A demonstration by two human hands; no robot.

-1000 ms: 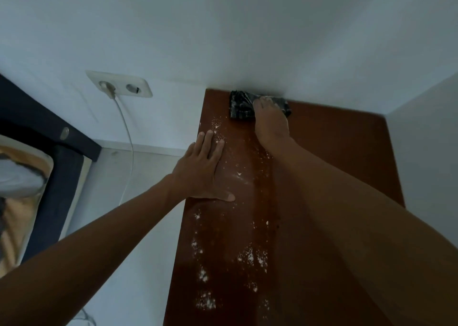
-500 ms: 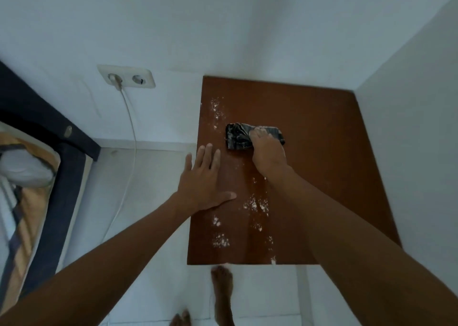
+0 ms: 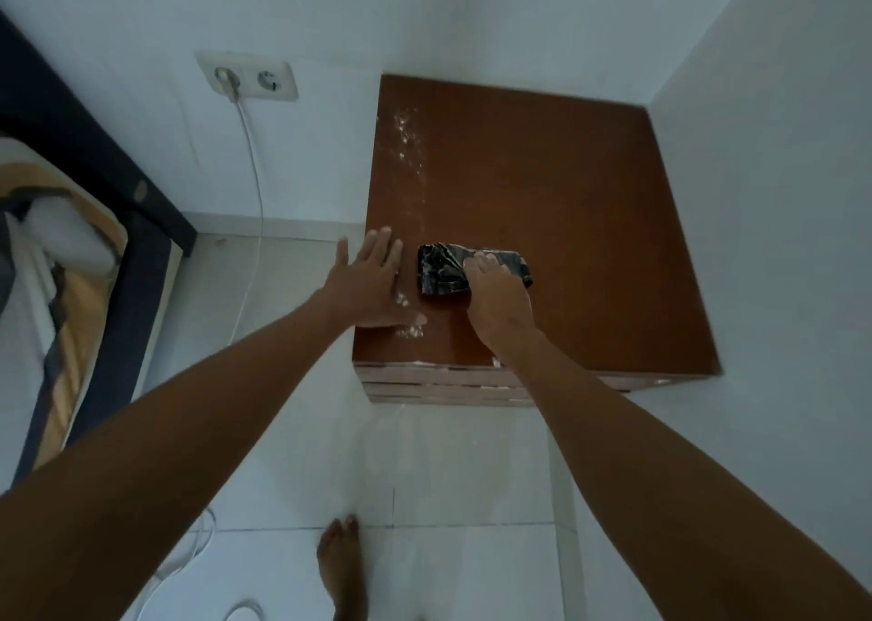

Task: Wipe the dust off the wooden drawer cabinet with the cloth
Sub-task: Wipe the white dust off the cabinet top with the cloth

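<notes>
Wiping is partly done; the left strip is left.

Your cabinet (image 3: pixel 542 205) fills the upper centre of the frame, and most of its top looks clean, so you seem well along. White dust (image 3: pixel 406 134) runs down its left side, with more by the lower-left corner and specks along the front edge. Your left hand (image 3: pixel 373 285) lies flat and spread open on that corner, holding nothing. Your right hand (image 3: pixel 495 299) presses the dark cloth (image 3: pixel 448 269) onto the top at mid-frame, fingers curled over it. No containers show; the drawers look closed.
</notes>
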